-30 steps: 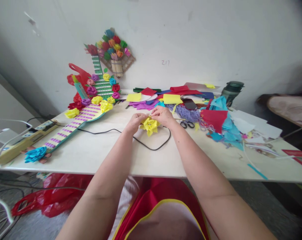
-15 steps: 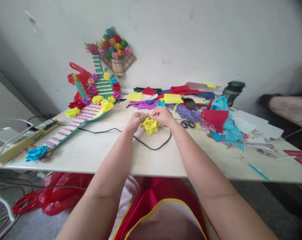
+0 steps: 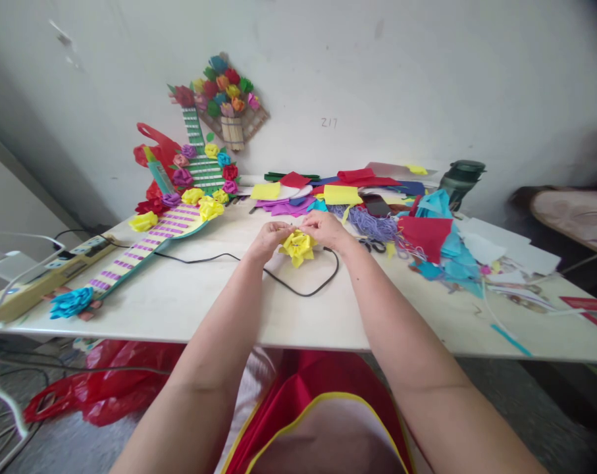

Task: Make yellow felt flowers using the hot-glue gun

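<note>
A yellow paper flower [image 3: 298, 248] is held between my two hands over the middle of the table. My left hand [image 3: 270, 240] pinches its left edge, fingers closed. From the right, my right hand [image 3: 325, 229] has its thumb and fingers closed on the flower's upper edge. The petals face down toward me, and the fingertips partly cover the back of the flower. A black cord [image 3: 305, 293] loops on the table just below it. Dark scissor handles [image 3: 372, 245] lie right of my right wrist, partly hidden by it.
A guitar-shaped craft [image 3: 145, 249] with paper flowers lies left, beside a glue bottle [image 3: 158, 172] and power strip [image 3: 76, 260]. Coloured paper sheets [image 3: 342, 195], purple shredded strands [image 3: 374, 225] and blue scraps [image 3: 463, 257] spread along the back and right. A dark bottle [image 3: 461, 181] stands back right.
My right hand has shifted slightly to the right and down. The thin stick showing beside my right wrist earlier is now out of sight. Both hands stay at the yellow flower.
</note>
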